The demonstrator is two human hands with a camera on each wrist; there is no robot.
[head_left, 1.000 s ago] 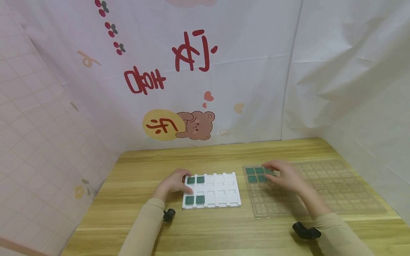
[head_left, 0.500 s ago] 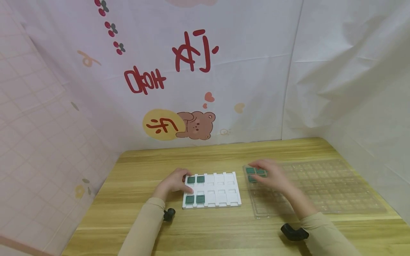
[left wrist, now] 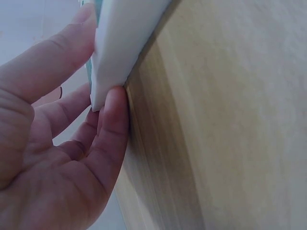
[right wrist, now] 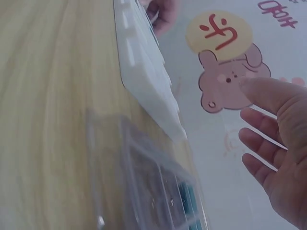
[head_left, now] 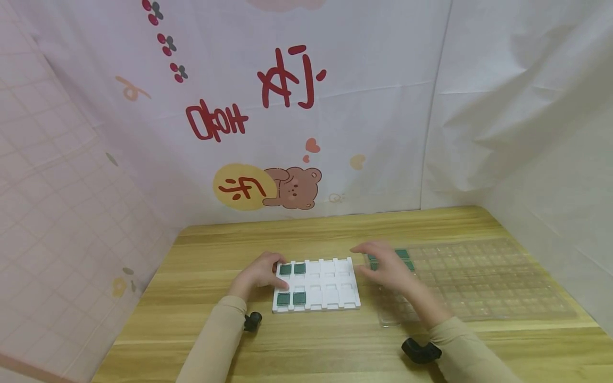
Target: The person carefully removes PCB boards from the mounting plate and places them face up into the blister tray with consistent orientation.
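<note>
My left hand [head_left: 261, 271] grips the left edge of a white tray [head_left: 331, 283] with two rows of pockets. In the left wrist view its thumb lies over the tray's top and fingertips press at the lower edge. Green square chips [head_left: 299, 268] sit in the tray's leftmost pockets, two in the far row and two in the near row. Between that tray and a clear plastic tray [head_left: 479, 276] is my right hand [head_left: 388, 268], over the clear tray's left end. Its fingers are spread, and nothing shows between them in the right wrist view. Behind it, several green chips [head_left: 401, 254] are partly hidden.
Both trays lie on a wooden table [head_left: 325, 346]. A printed white curtain [head_left: 383, 117] with a bear stands behind the table, and more curtain hangs at both sides. Black curved pieces [head_left: 420, 351] sit at both wrists.
My right hand has moved left across the clear tray toward the white tray, uncovering chips on its right. The left hand and the white tray have stayed in place.
</note>
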